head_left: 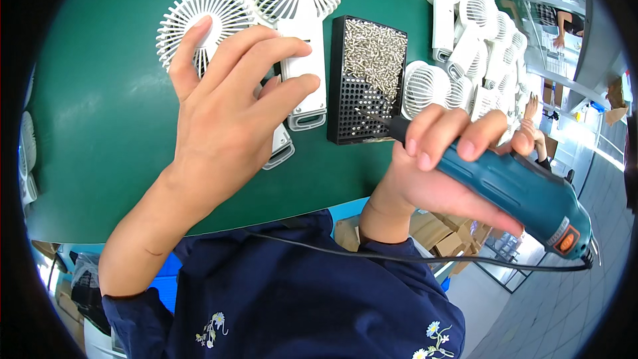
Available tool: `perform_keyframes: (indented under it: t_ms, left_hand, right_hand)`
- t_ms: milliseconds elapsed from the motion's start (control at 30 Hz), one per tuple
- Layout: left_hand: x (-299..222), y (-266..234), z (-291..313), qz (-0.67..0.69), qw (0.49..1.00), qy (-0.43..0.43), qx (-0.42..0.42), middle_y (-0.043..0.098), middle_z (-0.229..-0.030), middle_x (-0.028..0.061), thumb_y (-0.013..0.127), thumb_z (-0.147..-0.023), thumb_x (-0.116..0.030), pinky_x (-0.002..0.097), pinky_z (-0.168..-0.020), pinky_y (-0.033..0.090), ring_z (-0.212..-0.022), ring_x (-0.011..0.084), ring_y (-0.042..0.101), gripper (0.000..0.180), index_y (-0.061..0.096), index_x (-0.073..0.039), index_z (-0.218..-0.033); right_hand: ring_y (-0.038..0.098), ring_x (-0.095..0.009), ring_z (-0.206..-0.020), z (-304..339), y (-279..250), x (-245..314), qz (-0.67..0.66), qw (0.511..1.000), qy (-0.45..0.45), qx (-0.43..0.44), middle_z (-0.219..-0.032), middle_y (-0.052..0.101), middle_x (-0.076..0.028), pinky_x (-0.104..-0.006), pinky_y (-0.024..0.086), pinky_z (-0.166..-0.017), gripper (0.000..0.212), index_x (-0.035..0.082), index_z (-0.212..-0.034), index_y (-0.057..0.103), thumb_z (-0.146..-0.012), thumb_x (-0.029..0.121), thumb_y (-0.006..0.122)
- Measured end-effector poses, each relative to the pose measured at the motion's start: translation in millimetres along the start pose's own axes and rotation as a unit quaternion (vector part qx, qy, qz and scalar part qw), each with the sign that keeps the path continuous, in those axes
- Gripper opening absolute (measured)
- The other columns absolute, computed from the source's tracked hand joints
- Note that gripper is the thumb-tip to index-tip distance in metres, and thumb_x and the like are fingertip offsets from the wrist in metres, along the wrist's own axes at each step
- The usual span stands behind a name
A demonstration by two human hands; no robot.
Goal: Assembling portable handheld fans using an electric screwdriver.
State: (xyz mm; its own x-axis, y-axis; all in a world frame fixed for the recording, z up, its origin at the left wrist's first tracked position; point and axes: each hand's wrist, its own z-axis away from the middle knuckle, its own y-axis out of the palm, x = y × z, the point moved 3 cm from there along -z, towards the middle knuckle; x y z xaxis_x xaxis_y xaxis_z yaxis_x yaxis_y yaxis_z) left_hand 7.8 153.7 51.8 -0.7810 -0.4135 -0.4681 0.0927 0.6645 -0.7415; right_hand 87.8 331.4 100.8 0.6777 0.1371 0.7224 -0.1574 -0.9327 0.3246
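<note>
My left hand (222, 110) spreads its fingers over two white handheld fans lying side by side. Its thumb and forefinger reach the handle of the right fan (302, 26); whether they touch it I cannot tell. The palm covers much of the left fan (222, 18), whose handle end shows below. Closed around a teal electric screwdriver (505, 183), my right hand (432, 183) holds it with the bit pointing left. The thin bit lies above the lower, perforated part of a black screw tray (336, 80). Small silver screws (373, 50) are heaped in the tray's upper part.
Many white fans (477, 10) are piled on the green table (106, 113) at the right. More fans (28, 146) show at the left edge. The screwdriver's black cord (372, 252) crosses in front of me. Other people's arms (531, 110) appear beyond the pile.
</note>
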Motion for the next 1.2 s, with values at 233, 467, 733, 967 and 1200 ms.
perform_keyframes:
  t_ms: [233, 467, 733, 967, 1200]
  left_hand:
    - [1, 5, 0, -0.009, 0.999, 0.004, -0.034, 0.065, -0.108, -0.0026, 0.058, -0.073, 0.004, 0.0432, -0.112, 0.020, -0.104, 0.0178, 0.061, 0.029, 0.067, -0.015, -0.092]
    - [1, 7, 1, 0.002, 0.999, -0.001, -0.053, 0.064, -0.106, -0.0031, 0.058, -0.073, 0.002, 0.0426, -0.112, 0.020, -0.103, 0.0167, 0.061, 0.025, 0.066, -0.015, -0.090]
    - [2, 5, 3, 0.008, 0.999, -0.003, -0.047, 0.064, -0.107, -0.0025, 0.058, -0.074, 0.000, 0.0427, -0.112, 0.019, -0.102, 0.0174, 0.061, 0.022, 0.066, -0.015, -0.089]
    - [3, 7, 2, 0.008, 0.999, -0.002, -0.052, 0.064, -0.106, -0.0025, 0.058, -0.074, 0.000, 0.0426, -0.112, 0.019, -0.101, 0.0173, 0.061, 0.023, 0.066, -0.015, -0.089]
    - [2, 5, 1, 0.011, 0.999, -0.012, -0.048, 0.064, -0.105, -0.0035, 0.058, -0.073, 0.001, 0.0427, -0.112, 0.019, -0.102, 0.0166, 0.061, 0.023, 0.066, -0.015, -0.089]
  right_hand:
    - [0.046, -0.014, -0.043, -3, 40, 9, -0.044, 0.997, 0.047, 0.045, -0.085, 0.050, -0.004, -0.0298, 0.036, -0.037, 0.074, 0.009, -0.127, 0.044, -0.089, 0.073, 0.045]
    - [0.050, -0.018, -0.044, 5, 52, -5, -0.083, 0.991, 0.073, 0.069, -0.086, 0.051, -0.005, -0.0333, 0.042, -0.040, 0.071, 0.012, -0.131, 0.043, -0.090, 0.070, 0.047]
    - [0.051, -0.019, -0.045, 10, 52, -13, -0.075, 0.991, 0.079, 0.073, -0.087, 0.052, -0.005, -0.0341, 0.045, -0.042, 0.071, 0.014, -0.131, 0.044, -0.088, 0.070, 0.050]
    - [0.052, -0.020, -0.047, 10, 58, -11, -0.055, 0.990, 0.093, 0.094, -0.087, 0.052, -0.007, -0.0339, 0.044, -0.040, 0.070, 0.014, -0.129, 0.045, -0.086, 0.069, 0.055]
    - [0.050, -0.020, -0.046, 14, 65, -12, -0.045, 0.993, 0.072, 0.077, -0.087, 0.052, -0.007, -0.0333, 0.042, -0.040, 0.069, 0.014, -0.128, 0.046, -0.086, 0.068, 0.056]
